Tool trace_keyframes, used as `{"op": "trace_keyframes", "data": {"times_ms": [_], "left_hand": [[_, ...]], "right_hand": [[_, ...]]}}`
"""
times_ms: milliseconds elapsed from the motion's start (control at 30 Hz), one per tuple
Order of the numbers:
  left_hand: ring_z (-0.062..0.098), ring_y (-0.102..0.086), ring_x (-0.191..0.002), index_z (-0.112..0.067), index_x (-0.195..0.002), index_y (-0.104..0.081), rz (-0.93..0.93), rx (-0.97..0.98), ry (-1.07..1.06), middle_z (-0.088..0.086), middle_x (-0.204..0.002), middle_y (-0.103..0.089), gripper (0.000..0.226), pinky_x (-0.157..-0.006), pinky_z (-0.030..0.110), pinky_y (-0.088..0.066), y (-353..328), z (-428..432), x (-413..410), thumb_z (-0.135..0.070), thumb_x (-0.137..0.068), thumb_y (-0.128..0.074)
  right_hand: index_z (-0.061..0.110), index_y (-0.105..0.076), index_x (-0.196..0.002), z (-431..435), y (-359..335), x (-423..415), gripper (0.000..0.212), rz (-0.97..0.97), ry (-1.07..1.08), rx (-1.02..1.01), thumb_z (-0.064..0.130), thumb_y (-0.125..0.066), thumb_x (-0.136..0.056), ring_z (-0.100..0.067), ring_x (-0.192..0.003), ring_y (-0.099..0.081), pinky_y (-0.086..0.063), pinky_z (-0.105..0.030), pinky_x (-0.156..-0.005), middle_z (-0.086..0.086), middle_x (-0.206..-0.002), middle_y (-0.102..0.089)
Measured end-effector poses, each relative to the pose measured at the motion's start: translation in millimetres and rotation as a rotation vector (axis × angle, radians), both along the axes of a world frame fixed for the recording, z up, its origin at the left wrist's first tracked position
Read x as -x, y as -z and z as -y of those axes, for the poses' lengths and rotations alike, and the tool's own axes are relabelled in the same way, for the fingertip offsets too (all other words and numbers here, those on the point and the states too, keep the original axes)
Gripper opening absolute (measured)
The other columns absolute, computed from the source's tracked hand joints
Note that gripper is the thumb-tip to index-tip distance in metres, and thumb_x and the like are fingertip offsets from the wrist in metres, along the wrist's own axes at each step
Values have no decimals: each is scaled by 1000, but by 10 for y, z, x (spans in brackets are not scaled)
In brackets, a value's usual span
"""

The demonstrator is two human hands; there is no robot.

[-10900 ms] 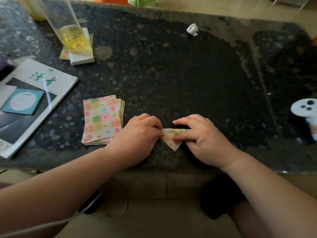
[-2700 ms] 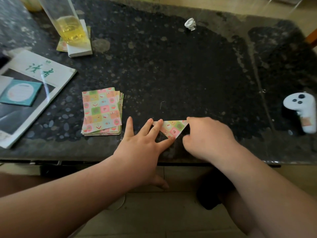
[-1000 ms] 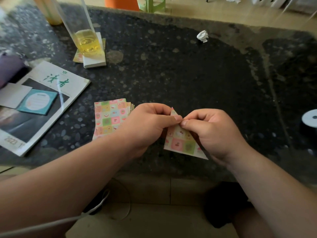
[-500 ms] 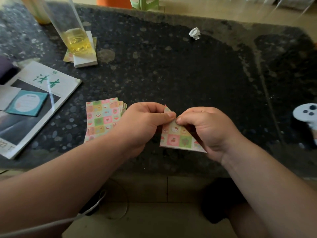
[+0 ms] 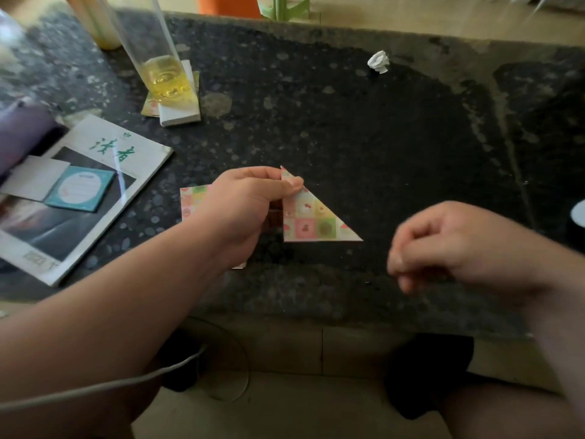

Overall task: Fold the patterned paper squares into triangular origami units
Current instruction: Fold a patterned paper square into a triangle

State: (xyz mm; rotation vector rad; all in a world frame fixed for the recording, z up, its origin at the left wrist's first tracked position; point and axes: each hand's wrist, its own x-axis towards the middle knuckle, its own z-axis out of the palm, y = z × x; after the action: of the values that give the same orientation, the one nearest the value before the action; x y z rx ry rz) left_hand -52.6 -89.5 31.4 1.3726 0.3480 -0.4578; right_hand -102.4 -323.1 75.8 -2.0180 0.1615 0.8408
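Note:
A patterned paper folded into a triangle hangs above the dark stone table. My left hand pinches its upper corner between thumb and fingers. My right hand is off to the right, blurred, fingers loosely curled and holding nothing. The stack of patterned paper squares lies on the table behind my left hand, mostly hidden by it.
A magazine with a teal card lies at the left. A tall glass of yellow liquid stands on a white block behind it. A crumpled white scrap sits at the back. A white object peeks in at the right edge.
My right hand has let go of the folded paper and moved right and toward me. My left hand alone now holds the triangle by its top corner.

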Motion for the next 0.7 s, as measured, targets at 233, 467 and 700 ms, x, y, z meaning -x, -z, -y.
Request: {"op": "trace_keyframes", "data": {"times_ms": [233,467,700], "left_hand": [[20,-72,-71,-10,-73,-67,37,-17,127,8,-74,-72,18,-70,37,-60,12,162,174,-12,-91,-69],[19,-67,-67,-8,-70,-70,127,-9,193,9,-70,-67,18,-61,29,-56,-45,197,213,-3,-87,-68],[19,-73,-71,-9,-79,-79,207,-376,718,10,-78,-77,11,-67,26,-56,-142,7,152,-5,-86,-73]], "right_hand": [[37,-79,-86,-158,85,-1,19,365,18,156,54,-71,-81,6,-82,-69,-53,-25,-74,22,-85,-75],[26,-79,-86,-430,186,-52,15,278,71,-95,31,-69,-95,-2,-84,-74,-62,-34,-79,14,-86,-77],[27,-80,-83,-344,147,-34,20,201,-220,46,27,-67,-98,1,-80,-72,-57,-24,-69,17,-84,-75]]}}
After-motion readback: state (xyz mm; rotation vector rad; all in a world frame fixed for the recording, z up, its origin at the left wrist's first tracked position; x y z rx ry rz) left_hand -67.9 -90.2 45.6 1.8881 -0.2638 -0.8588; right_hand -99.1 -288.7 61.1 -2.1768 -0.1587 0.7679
